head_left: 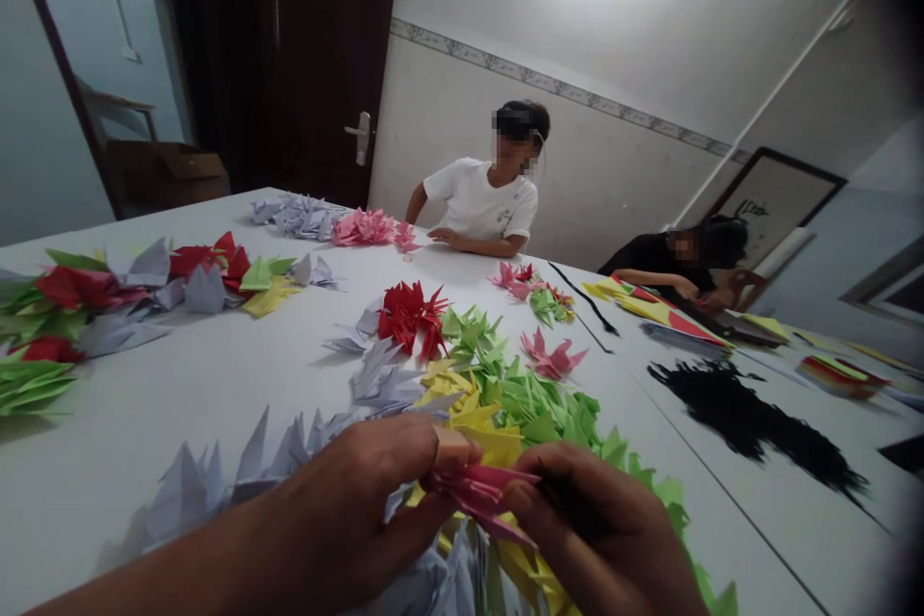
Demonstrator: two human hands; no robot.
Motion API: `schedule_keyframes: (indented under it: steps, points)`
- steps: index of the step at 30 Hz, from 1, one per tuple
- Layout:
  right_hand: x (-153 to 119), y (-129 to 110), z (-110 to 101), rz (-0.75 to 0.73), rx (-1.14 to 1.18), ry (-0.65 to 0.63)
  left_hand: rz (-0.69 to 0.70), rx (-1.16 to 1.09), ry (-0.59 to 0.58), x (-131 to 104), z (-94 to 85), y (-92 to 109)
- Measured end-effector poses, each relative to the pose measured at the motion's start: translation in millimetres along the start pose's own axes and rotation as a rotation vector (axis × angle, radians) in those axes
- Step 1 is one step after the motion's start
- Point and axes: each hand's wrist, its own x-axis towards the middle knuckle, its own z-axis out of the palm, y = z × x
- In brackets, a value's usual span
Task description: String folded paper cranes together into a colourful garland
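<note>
A folded pink paper piece [480,493] is held between my two hands at the lower middle. My left hand [375,491] pinches its left end, with a small pale orange thing [451,444] at the fingertips. The fingers of my right hand [599,520] are closed on its right end. Below and around my hands lie many folded paper pieces: pale lilac [281,448], yellow [498,443] and green [552,404]. Red pieces [413,316] form a cluster farther back, and a loose pink piece [552,353] rests to the right.
More coloured folded pieces [206,279] cover the left of the white table [238,375]. Black strands [757,414] and paper sheets [671,313] lie at right. A person in a white shirt [480,202] sits opposite; another in black [650,260] sits at the right.
</note>
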Motion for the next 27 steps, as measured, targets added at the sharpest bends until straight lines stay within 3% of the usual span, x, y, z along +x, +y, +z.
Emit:
schedule_keyframes:
  steps: [5, 11, 15, 20, 27]
  points:
    - [1, 8, -7, 0.039, 0.059, 0.077, -0.073, 0.025, 0.054, -2, -1.0, -5]
    - [18, 44, -40, 0.253, -0.012, 0.399, -0.037, 0.055, 0.07, 0, -5.1, -8]
    - [44, 80, -70, 0.304, -0.127, 0.591, -0.013, 0.053, 0.045, -1, -6.4, -5]
    - [52, 106, -83, 0.344, -0.176, 0.609, -0.02, 0.043, 0.031, -3, -5.6, -5]
    - [36, 92, -72, 0.354, -0.163, 0.449, -0.04, 0.09, 0.011, -2, -6.7, -8]
